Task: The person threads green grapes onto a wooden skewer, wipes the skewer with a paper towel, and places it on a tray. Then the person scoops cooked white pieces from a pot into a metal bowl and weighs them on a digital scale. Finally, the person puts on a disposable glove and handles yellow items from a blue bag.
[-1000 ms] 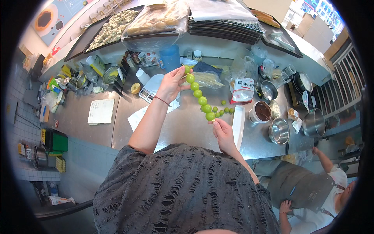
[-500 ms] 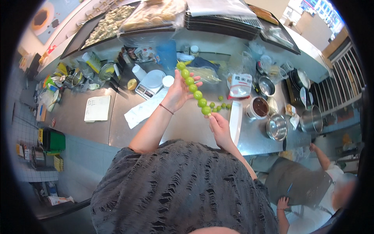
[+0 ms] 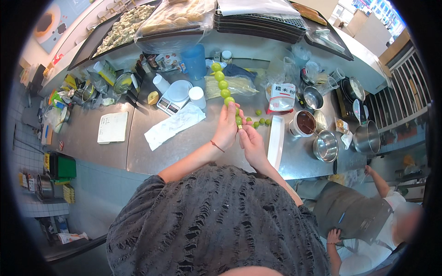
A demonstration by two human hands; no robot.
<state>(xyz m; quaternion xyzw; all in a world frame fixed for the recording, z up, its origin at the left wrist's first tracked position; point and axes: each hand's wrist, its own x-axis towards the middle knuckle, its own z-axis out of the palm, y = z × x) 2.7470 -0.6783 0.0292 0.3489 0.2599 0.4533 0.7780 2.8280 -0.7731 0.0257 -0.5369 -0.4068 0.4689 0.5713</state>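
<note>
Green fruit skewer (image 3: 225, 93) is held at a tilt over the metal table (image 3: 184, 142), its lower fruits (image 3: 238, 120) gripped by the left hand (image 3: 225, 129) and its bottom end pinched by the right hand (image 3: 252, 141). Its lower end is apparently being adjusted; for the next move, a firm pinch and light pressure seem required

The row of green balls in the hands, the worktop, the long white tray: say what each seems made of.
Green balls: probably fruit, perhaps grapes; smooth, glossy skin with small highlights.
Worktop: likely stainless steel, satin; grey with blurred reflections.
White tray: smooth, plastic or ceramic; the even white surface leaves it open.
</note>
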